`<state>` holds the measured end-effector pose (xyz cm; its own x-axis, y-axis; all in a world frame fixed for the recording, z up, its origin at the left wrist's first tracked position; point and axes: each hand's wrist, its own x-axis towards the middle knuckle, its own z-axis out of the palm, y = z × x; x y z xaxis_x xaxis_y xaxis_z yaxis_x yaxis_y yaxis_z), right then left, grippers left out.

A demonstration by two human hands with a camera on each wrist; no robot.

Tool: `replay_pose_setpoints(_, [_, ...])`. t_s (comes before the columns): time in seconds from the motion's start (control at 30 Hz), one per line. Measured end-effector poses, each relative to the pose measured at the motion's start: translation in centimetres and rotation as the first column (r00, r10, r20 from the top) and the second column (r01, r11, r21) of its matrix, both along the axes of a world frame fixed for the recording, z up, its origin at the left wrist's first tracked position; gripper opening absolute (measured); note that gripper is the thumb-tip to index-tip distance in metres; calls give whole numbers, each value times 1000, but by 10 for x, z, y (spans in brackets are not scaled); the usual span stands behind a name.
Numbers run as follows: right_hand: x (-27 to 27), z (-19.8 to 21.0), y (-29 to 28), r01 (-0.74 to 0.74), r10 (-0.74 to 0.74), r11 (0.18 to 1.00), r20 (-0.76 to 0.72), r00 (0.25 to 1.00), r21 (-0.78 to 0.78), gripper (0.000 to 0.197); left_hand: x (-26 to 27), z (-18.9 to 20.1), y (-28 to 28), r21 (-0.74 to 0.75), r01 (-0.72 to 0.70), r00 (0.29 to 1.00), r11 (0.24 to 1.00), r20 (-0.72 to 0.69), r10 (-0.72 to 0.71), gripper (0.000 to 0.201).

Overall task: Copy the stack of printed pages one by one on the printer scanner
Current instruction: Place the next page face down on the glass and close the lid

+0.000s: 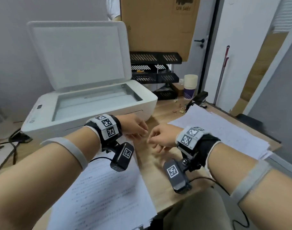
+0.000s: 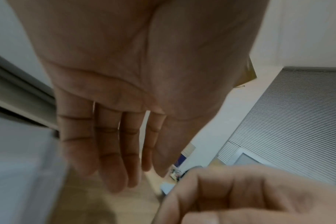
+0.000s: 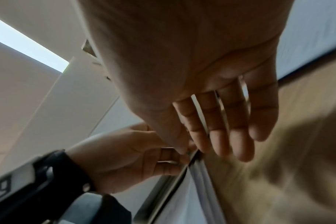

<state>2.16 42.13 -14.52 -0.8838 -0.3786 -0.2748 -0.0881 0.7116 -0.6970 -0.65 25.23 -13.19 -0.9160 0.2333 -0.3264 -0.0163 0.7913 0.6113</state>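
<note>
The white printer stands at the back left of the wooden desk with its lid raised and its scanner glass bare. One stack of printed pages lies near me under my left forearm. A second stack lies to the right under my right wrist. My left hand and right hand hover close together over the bare desk between the stacks, in front of the printer. Both hands hold nothing; the wrist views show straight, relaxed fingers and fingers.
Black letter trays stand behind the printer's right side, with a stack of paper cups, a black stapler and loose binder clips beside them. A large cardboard box leans behind. Cables trail at the left.
</note>
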Motion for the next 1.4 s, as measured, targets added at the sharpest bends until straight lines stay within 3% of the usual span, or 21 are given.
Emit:
replay_pose_setpoints(0.1, [4,-15,-33,-84,78,995,115,990,45,24,21,-3,-43,-130,-45,999,991,9,46,18])
replay_pose_setpoints(0.27, [-2,-33,-61,-153,161,946,-3,987,284,47,49,-14,-95,-294,-145,983,945,63,170,33])
replay_pose_setpoints(0.53, [-10,-36,-74,-235,247,936,-12,969,263,21,74,-18,-112,-315,-213,976,925,-34,214,59])
replay_pose_setpoints(0.73, [-8,-32,-74,-300,355,880,-91,930,368,20,88,-19,-109,-266,-218,976,939,-58,210,65])
replay_pose_setpoints(0.87, [1,-16,-74,-355,478,824,-206,854,442,13,93,-13,-104,-168,-201,956,965,-247,156,72])
replay_pose_setpoints(0.97, [8,0,-75,-439,563,793,-235,792,422,19,96,1,-99,-307,-100,871,946,-487,-66,75])
replay_pose_setpoints(1.07, [11,13,-75,-488,608,782,-301,734,388,22,99,24,-97,-530,-99,771,842,-576,-272,53])
replay_pose_setpoints(1.17, [10,31,-77,-501,612,789,-376,696,356,21,94,47,-102,-704,-112,705,702,-554,-443,28])
replay_pose_setpoints(1.3, [-5,53,-74,-462,544,839,-421,725,288,15,88,78,-119,-594,-125,810,794,-523,-264,11])
replay_pose_setpoints(1.4, [-23,75,-65,-441,546,830,-341,765,340,23,86,108,-134,-509,-206,803,836,-577,-153,6])
